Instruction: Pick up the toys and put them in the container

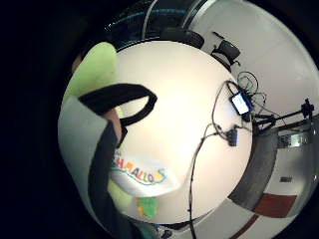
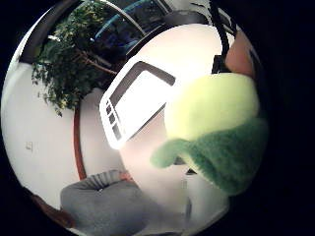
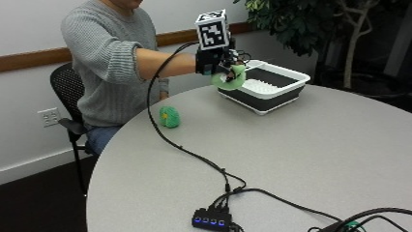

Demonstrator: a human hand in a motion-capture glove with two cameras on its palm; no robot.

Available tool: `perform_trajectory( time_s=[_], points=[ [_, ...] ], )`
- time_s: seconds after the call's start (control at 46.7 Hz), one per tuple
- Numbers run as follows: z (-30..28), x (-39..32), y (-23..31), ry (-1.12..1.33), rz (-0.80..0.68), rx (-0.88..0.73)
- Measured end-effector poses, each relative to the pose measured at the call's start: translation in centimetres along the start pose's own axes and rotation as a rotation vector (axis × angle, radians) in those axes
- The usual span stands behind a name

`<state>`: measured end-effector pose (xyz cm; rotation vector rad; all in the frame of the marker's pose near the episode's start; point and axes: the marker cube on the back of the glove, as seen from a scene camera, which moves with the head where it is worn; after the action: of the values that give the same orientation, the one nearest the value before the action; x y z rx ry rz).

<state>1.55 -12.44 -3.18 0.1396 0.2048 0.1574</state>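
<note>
One soft toy sits in the grip (image 3: 222, 67) of the gloved right hand: a plush green toy (image 3: 230, 78), pale lime and rounded on its body with a darker, shaggier green part at one end, as the thumb-side palm view (image 2: 211, 128) shows it filling much of the frame. The fingers are curled round it and hold it in the air above the surface (image 3: 309, 154), beside the near rim of the container. In the little-finger-side palm view the same lime plush (image 1: 94, 64) bulges past the glove's black strap, and a white fabric tag (image 1: 142, 175) with coloured lettering hangs from it.

Just beyond the grip stands the container (image 3: 283, 92), a rectangular tub with a white rim, dark side walls and a pale ribbed floor; it rests on the round, smooth, light grey surface. From the thumb-side palm view its rounded-corner rim (image 2: 110, 105) lies close beyond the held toy.

Back from the grip, toward the person's body, a second small toy (image 3: 169, 117) lies on the surface near its edge: green, knitted-looking and egg-shaped, with a yellow spot.

Farthest from the grip, at the opposite edge, a small black hub (image 3: 211, 220) with blue lights rests among thin black cables (image 3: 193, 154).
</note>
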Motion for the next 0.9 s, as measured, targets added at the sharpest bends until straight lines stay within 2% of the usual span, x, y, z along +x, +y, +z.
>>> perform_trajectory(
  time_s=[0.171, 0.471, 0.621, 0.771, 0.899],
  points=[
    [1.6, -2.4, -0.8, -0.043, -0.036, -0.053],
    [1.2, -16.4, -6.3, -0.171, -0.197, -0.114],
    [2.2, -18.1, -6.8, -0.151, -0.216, -0.134],
    [5.0, -18.2, -5.4, -0.232, -0.208, -0.352],
    [6.7, -17.3, -3.7, -0.234, -0.216, -0.390]
  ],
)
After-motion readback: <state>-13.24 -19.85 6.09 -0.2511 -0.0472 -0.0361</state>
